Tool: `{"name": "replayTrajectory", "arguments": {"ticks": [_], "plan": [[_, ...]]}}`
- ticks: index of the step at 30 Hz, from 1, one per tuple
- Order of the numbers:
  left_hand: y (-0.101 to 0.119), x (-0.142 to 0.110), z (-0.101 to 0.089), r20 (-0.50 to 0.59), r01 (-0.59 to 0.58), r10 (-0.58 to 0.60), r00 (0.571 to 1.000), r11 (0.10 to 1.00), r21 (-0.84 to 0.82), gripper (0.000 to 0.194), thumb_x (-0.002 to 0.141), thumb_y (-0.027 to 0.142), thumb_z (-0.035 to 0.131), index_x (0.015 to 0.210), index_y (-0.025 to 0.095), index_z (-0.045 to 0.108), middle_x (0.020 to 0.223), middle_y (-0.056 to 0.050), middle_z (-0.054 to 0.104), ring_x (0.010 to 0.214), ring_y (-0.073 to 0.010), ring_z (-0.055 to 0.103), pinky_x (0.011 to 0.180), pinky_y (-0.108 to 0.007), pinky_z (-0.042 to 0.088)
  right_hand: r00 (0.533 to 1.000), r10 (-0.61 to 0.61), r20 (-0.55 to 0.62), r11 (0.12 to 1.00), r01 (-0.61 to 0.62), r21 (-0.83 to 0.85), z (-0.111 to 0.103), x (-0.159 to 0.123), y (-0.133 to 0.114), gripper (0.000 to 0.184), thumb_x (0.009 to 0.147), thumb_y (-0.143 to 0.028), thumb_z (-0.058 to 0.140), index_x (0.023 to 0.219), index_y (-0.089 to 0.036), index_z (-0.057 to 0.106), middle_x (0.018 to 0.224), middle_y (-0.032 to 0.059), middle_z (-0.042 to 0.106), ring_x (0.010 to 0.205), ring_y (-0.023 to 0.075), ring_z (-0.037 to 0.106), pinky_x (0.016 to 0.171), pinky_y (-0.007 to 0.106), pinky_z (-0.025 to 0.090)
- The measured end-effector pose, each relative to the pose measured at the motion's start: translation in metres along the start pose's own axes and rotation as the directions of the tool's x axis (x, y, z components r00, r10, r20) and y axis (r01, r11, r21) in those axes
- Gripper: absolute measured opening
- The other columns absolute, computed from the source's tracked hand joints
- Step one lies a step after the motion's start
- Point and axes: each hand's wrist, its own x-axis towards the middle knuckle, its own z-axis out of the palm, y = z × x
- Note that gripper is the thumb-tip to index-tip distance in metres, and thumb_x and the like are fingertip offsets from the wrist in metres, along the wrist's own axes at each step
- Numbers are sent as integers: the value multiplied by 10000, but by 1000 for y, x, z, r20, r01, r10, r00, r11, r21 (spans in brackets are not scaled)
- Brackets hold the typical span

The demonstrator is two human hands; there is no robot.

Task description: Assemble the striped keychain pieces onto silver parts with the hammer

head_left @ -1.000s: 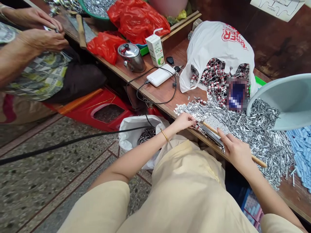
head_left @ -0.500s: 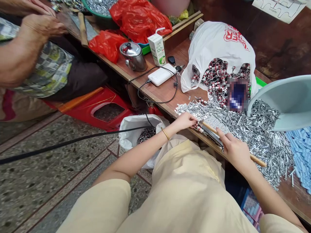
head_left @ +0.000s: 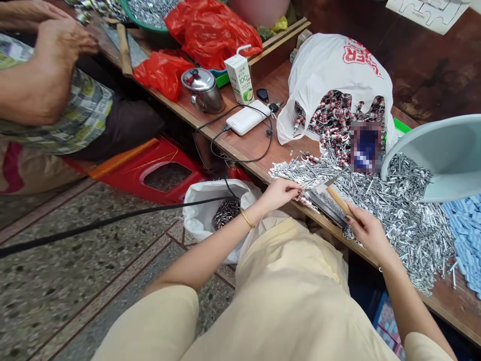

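Note:
At the table's front edge, my left hand (head_left: 281, 193) is closed in a pinch at the near end of a dark metal bar (head_left: 323, 206). What its fingertips hold is too small to make out. Red-and-silver metal pieces (head_left: 307, 201) lie right beside those fingertips. My right hand (head_left: 366, 228) grips a small hammer (head_left: 340, 201) by its wooden handle, with the metal head raised a little over the bar and facing left. Behind both hands spreads a pile of small silver metal parts (head_left: 376, 200).
A white plastic bag (head_left: 330, 60) spills red-and-silver pieces. A grey basin (head_left: 451, 155) tips over the pile, near blue strips (head_left: 468, 240). Leftward sit a power bank (head_left: 248, 118), drink carton (head_left: 239, 80) and metal mug (head_left: 203, 93). A white sack (head_left: 199, 200) stands below; a co-worker's hands (head_left: 63, 45) are at far left.
My right hand has turned the hammer, lifting its head off the left fingertips and rightward; the grip now sits near the handle's end. My left hand stays nearly in place. The view shifted slightly.

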Motion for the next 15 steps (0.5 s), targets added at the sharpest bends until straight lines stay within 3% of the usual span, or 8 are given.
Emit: {"name": "replayTrajectory", "arguments": {"ticks": [3,5,8,10,12,14,15], "plan": [[9,-18,3,-113,-237,224,968,963,-127,192,897,240,636,928,203,822,1000,-87,781,878,-185,722,760,-289,582,996,81,-37,992,-77,97,12,-11,22,461,1020,-420,448,1402,-216,605,1039,98,656,812,218,655,711,348,538],[17,-25,6,-205,-365,337,919,923,-119,184,931,254,642,923,243,825,1079,-84,771,974,-190,714,837,-317,582,989,117,-86,993,-115,28,18,-17,28,447,1017,-433,455,1377,-229,626,1062,102,635,815,221,645,699,358,538],[25,-29,11,-287,-446,405,868,890,-97,157,934,263,675,902,269,828,1044,-72,777,971,-191,713,884,-348,574,979,91,-183,979,-122,-162,20,-17,25,401,1021,-406,453,1319,-239,662,1062,120,629,878,261,624,689,384,532],[29,-30,15,-307,-447,396,865,887,-118,132,919,265,700,892,273,829,1026,-69,778,961,-197,713,894,-364,573,961,6,-278,966,-78,-246,17,-14,14,364,1022,-369,463,1289,-232,668,1085,141,634,976,302,603,768,447,542],[32,-32,22,-322,-411,338,884,891,-193,91,886,254,740,861,261,827,1019,-69,774,979,-204,710,930,-371,571,920,-98,-379,977,15,-214,13,-8,-5,340,1013,-328,500,1312,-231,629,1157,153,632,1078,318,587,866,504,538],[36,-35,31,-348,-326,191,918,862,-387,51,853,220,768,838,231,815,996,-62,764,971,-192,714,932,-338,580,872,-186,-452,982,161,-94,12,-2,-29,364,1000,-283,541,1361,-238,562,1204,145,630,1097,290,605,887,486,548],[40,-36,36,-343,-255,70,937,807,-533,49,844,186,765,838,215,804,970,-53,757,949,-178,721,908,-307,592,847,-222,-482,972,233,-37,11,2,-41,371,996,-262,554,1366,-241,542,1198,135,636,1064,267,625,861,454,560]]}}
